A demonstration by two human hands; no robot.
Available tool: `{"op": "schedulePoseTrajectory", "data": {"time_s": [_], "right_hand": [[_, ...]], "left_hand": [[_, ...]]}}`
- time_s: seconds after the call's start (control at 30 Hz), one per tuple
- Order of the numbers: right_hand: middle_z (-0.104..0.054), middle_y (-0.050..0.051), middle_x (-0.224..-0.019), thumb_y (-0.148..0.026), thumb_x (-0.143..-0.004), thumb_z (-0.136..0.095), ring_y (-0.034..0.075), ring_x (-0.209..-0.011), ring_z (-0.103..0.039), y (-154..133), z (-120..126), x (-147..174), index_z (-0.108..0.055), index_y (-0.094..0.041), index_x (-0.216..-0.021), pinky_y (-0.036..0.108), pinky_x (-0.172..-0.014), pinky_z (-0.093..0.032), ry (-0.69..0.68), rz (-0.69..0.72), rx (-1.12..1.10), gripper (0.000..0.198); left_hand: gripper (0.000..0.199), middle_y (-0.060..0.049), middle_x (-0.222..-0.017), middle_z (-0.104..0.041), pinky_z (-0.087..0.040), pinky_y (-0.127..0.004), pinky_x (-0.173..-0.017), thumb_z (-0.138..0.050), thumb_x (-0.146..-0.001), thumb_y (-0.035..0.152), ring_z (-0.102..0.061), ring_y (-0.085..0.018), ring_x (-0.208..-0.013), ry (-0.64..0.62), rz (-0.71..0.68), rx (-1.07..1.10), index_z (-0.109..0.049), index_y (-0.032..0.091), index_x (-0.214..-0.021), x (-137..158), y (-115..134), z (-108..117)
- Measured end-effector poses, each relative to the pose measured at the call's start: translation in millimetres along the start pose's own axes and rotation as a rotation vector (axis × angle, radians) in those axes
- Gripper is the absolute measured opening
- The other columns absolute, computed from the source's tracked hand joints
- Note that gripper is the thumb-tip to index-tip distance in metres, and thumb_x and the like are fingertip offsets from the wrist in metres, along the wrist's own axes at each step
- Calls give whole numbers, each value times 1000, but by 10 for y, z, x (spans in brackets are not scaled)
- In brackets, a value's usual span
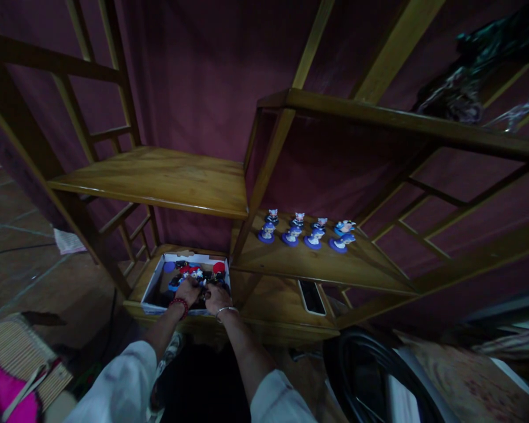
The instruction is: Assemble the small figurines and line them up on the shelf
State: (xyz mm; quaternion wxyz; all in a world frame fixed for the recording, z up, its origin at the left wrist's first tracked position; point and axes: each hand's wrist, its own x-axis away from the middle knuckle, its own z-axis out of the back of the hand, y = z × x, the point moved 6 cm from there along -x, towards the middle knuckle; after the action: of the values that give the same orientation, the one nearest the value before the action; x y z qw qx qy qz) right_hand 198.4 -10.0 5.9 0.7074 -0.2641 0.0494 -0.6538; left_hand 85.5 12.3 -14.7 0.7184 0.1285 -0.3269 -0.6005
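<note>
My left hand (188, 289), with a red bead bracelet (180, 304) at the wrist, reaches into a shallow white box (149, 291). Beside it is my right hand (216, 298), wearing a silver bangle (226, 309). The fingers of both hands are bent and drawn together near each other over small figurines (194, 272) in the box. What they grip is too dark and small to make out. Red, blue and black pieces lie around the fingers, with a red disc (218, 267) and a purple disc (169, 267) near the box's back wall.
Two rows of small figurines (293, 235) stand on the wooden shelf (365, 264) to the right. A higher shelf (167, 179) juts out above the box. A black-and-white tray-like object (312, 296) lies lower right. A black rounded object (348, 364) stands near the floor.
</note>
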Motion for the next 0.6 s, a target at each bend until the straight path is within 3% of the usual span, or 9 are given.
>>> {"op": "schedulePoseTrajectory", "data": {"time_s": [0.13,0.33,0.6], "right_hand": [[-60,5,-108,-27,-79,-39,19,-99,-55,-7,10,-2,-52,-27,-111,29,-78,-41,-20,-48,-40,34],[-60,6,-105,-42,-84,-31,19,-96,-56,36,-34,-55,-52,-23,-106,30,-77,-42,-21,-99,-175,36],[-62,8,-100,-44,-85,-29,18,-89,-59,121,-8,-110,-50,-18,-105,28,-73,-44,52,-148,-349,39]], "left_hand": [[13,-4,-87,-63,-42,-21,-71,-49,-74,18,-58,-13,-83,79,-36,68,-49,17,-86,46,12,62],[15,-1,-78,-61,-41,-22,-66,-49,-73,16,-58,-13,-73,111,-143,108,-47,19,-87,161,102,87],[9,2,-75,-60,-40,-21,-67,-47,-75,17,-56,-12,-72,96,-304,85,-50,21,-82,262,225,79]]}}
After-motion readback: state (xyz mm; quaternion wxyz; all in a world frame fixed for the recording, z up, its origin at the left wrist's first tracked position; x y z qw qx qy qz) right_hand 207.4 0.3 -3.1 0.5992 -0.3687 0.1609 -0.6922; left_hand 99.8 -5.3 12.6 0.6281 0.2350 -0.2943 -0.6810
